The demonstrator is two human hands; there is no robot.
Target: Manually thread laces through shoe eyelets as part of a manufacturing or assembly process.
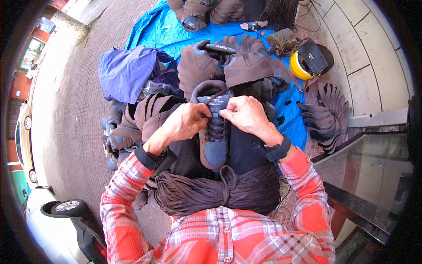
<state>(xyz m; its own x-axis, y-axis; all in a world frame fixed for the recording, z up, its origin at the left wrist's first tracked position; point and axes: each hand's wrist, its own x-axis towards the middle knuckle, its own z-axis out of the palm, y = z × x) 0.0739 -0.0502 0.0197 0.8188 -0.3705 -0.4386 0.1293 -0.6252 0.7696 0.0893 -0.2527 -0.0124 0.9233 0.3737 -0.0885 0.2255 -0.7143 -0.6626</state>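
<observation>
A dark grey-brown sneaker [215,152] with a blue-grey mesh toe lies on my lap, its toe toward me. Black shoelace [215,127] criss-crosses the lower part of its tongue [217,104]. My left hand [188,121] is closed in a pinch at the left row of eyelets. On the opposite side, my right hand [248,115] pinches at the right row, thumb and forefinger together. Both seem to grip the lace; the thin ends are mostly hidden by the fingers. A tied bundle of dark laces [193,193] lies across my lap, nearer my body.
Stacks of brown shoe uppers [198,66] sit ahead on a blue tarp [149,26], with more uppers [327,116] to the right. A purple cloth [125,72] lies at left. A yellow container [299,68] holds a black wallet-like case [312,56]. A glass-sided frame [365,171] stands at right.
</observation>
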